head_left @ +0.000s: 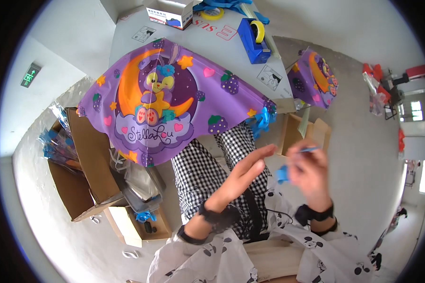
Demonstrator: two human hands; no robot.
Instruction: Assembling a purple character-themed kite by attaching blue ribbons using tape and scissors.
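A purple kite printed with a cartoon animal on an orange moon lies over the table edge and hangs toward my lap. My left hand is raised above my knees, fingers stretched out and holding nothing. To its right, my right hand is smeared by motion, its fingers curled round a blue strip that sticks out at both sides. The strip's exact kind is too blurred to tell. Blue ribbons hang by the kite's right corner, apart from both hands.
On the grey table stand a blue tape dispenser, a yellow tape roll and a small white box. A second kite hangs past the table's right end. Cardboard boxes stand left; another box is at right.
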